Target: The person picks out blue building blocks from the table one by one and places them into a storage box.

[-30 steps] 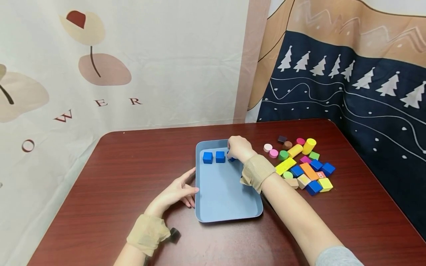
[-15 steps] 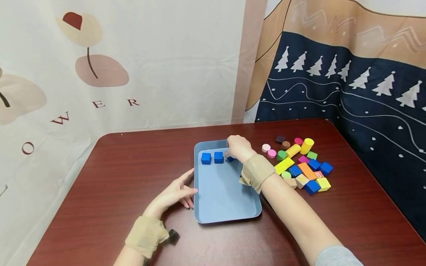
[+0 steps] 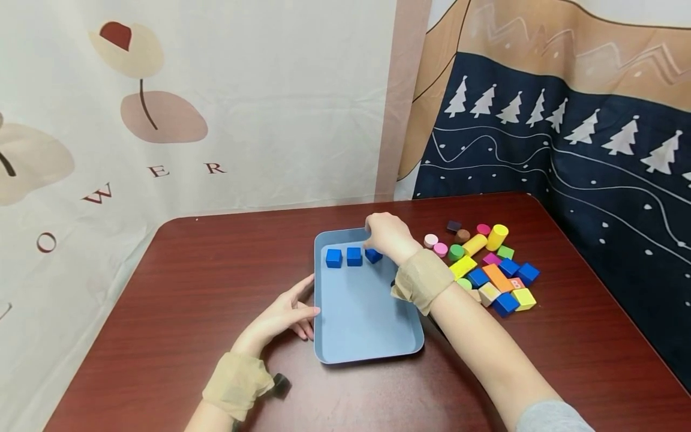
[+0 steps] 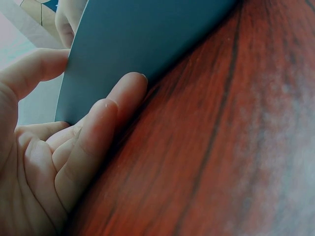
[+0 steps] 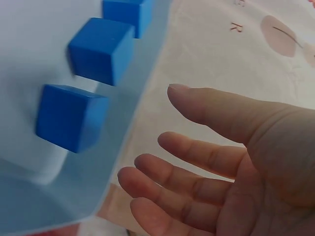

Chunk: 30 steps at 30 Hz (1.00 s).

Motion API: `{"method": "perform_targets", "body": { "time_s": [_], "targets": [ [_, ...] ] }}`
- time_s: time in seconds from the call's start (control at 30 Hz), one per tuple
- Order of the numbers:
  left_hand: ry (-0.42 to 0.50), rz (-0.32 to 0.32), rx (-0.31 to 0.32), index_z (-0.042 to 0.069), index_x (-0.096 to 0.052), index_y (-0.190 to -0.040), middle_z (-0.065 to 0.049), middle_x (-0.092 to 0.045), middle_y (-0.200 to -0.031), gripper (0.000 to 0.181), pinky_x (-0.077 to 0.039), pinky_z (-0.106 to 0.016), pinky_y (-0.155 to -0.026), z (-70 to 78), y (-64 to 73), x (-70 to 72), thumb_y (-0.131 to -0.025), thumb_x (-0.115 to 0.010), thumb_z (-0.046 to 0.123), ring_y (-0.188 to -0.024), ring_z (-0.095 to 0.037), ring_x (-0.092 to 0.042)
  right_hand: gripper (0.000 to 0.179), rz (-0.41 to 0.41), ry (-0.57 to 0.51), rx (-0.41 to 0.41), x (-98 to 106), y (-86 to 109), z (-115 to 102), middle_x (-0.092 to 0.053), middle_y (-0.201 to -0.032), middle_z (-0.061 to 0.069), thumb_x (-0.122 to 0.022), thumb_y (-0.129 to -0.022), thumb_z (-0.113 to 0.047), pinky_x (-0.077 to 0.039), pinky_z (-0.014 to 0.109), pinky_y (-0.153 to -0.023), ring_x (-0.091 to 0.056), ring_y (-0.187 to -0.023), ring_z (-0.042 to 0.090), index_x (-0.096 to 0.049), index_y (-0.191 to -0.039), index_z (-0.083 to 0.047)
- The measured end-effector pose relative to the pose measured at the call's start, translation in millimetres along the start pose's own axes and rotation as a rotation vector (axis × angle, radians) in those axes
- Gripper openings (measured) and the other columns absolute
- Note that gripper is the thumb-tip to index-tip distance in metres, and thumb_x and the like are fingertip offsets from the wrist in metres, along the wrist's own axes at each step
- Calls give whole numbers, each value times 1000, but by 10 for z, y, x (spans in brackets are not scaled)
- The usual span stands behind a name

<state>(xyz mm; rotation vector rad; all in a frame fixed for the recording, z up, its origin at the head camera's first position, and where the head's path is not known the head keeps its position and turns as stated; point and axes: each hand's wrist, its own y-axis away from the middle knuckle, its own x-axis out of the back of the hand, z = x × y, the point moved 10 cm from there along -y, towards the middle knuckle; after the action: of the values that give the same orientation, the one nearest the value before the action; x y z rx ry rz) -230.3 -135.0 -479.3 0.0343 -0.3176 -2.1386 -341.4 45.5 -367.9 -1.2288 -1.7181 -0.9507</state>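
Three blue cubes stand in a row near the far end of the blue-grey tray (image 3: 367, 324): the left cube (image 3: 333, 258), the middle cube (image 3: 354, 257) and the right cube (image 3: 373, 255), which sits slightly turned. My right hand (image 3: 391, 235) hovers over the tray's far right corner, just above the right cube. In the right wrist view its fingers (image 5: 162, 177) are spread and relaxed, apart from the cubes, with nothing between them. At the tray's left side, my left hand (image 3: 283, 312) rests with the thumb at the rim and relaxed fingers (image 4: 130, 93) against the outer wall.
Right of the tray lies a loose pile of coloured blocks, with an orange block (image 3: 496, 279), a yellow cylinder (image 3: 496, 237), several blue cubes (image 3: 505, 304) and small discs such as a pink one (image 3: 440, 249). A curtain (image 3: 270, 120) hangs behind the brown table (image 3: 216, 270).
My right hand has let go of the right blue cube and risen slightly off it, so more of that cube shows. The left hand stays at the tray's side.
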Motion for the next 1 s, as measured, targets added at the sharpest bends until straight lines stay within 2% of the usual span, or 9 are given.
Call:
{"method": "perform_targets", "body": {
  "time_s": [0.33, 0.5, 0.77, 1.0],
  "targets": [
    [2, 2, 2, 13, -9, -155, -19, -65, -75, 82, -57, -38, -55, -1, 9, -7, -93, -64, 13, -59, -36, -66, 35, 46, -17, 49, 262, 192, -75, -66, -107, 12, -76, -83, -21, -54, 40, -81, -60, -91, 25, -66, -113, -5],
    [0, -5, -6, 12, -10, -155, -20, -65, -74, 82, -57, -39, -55, 16, 8, -8, -93, -63, 13, -60, -37, -66, 31, 70, -7, 65, 393, 322, -39, -66, -107, 11, -73, -86, -20, -54, 40, -81, -60, -90, 25, -67, -112, -5],
    [-3, -3, -5, 13, -10, -155, -20, -65, -74, 82, -57, -39, -55, 14, -10, 6, -93, -64, 13, -60, -38, -66, 25, 102, 8, 76, 583, 522, 115, -67, -101, 13, -67, -91, -17, -56, 37, -74, -61, -83, 26, -67, -111, -2],
    [-2, 0, 2, 14, -10, -155, -20, -65, -73, 83, -57, -39, -55, 5, -9, 3, -92, -64, 14, -60, -37, -66, 20, 135, 6, 63, 716, 709, 345, -68, -99, 13, -64, -93, -16, -55, 42, -76, -61, -83, 27, -69, -106, -3]
  ]
}}
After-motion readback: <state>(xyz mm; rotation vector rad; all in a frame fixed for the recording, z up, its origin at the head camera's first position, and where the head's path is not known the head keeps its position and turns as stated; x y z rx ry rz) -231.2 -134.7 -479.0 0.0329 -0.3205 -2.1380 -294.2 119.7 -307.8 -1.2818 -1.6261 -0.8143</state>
